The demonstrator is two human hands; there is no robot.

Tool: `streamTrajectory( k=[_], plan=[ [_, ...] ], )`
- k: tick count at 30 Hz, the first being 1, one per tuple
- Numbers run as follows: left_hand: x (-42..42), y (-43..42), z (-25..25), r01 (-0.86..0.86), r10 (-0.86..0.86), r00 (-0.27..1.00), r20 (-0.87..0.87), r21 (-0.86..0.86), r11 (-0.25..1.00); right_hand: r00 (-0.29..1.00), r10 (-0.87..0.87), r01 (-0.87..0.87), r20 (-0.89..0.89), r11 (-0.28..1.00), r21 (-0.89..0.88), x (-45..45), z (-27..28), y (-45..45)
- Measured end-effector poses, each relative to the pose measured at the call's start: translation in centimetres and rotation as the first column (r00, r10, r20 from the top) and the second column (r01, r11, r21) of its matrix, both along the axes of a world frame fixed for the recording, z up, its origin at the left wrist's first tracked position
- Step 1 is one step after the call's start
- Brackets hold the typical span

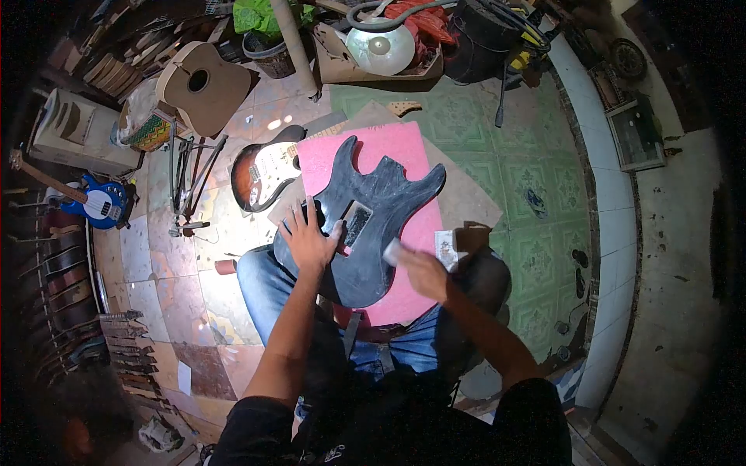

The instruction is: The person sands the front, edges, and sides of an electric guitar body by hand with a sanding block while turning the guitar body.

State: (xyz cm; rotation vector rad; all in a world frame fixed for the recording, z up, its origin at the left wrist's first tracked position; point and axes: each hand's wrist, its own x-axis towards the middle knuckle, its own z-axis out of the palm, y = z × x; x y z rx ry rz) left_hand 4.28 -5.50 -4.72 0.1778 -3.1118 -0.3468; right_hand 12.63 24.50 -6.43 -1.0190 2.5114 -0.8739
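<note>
A dark grey electric guitar body (353, 272) with an open rectangular cavity lies across a pink sheet (404, 140) over my lap. Flat on its left side, fingers spread, rests my left hand (309, 239). My right hand (423, 273) is at the body's lower right edge, closed around a small pale pad (394, 252), somewhat blurred. Whether the pad is sandpaper or a block I cannot tell. Just right of that hand sits a small white box-like piece (446, 250) with dark marks.
A sunburst electric guitar (268, 171) lies on the floor at upper left. Behind it stand an acoustic guitar body (198, 84) and a black folding stand (186, 182). A blue guitar (99, 202) is at far left. A cardboard box (330, 58) and black bucket (475, 43) line the back.
</note>
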Motion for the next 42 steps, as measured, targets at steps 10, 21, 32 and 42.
streamTrajectory(
  k=[10, 21, 32, 42],
  plan=[
    [0.1, -0.1, -0.5, 0.006, -0.006, 0.999, -0.031, 0.002, 1.0, 0.991, -0.105, 0.083, 0.084, 0.969, 0.231, 2.9, 3.9, -4.1],
    [0.0, 0.0, 0.1, 0.018, -0.018, 1.0, 0.002, -0.012, 1.0, 0.833, -0.534, 0.547, 0.144, 0.834, -0.076, 8.8, 3.1, -7.4],
    [-0.3, -0.8, 0.0, 0.079, -0.077, 0.995, 0.069, -0.033, 0.996, 0.797, -0.593, 0.602, -0.116, 0.796, 0.064, 9.7, 0.9, -9.5],
    [-0.7, -1.1, -1.3, 0.078, -0.078, 0.993, 0.089, 0.001, 0.997, 0.762, -0.623, 0.637, -0.175, 0.77, 0.037, 10.7, 0.4, -10.2]
  ],
)
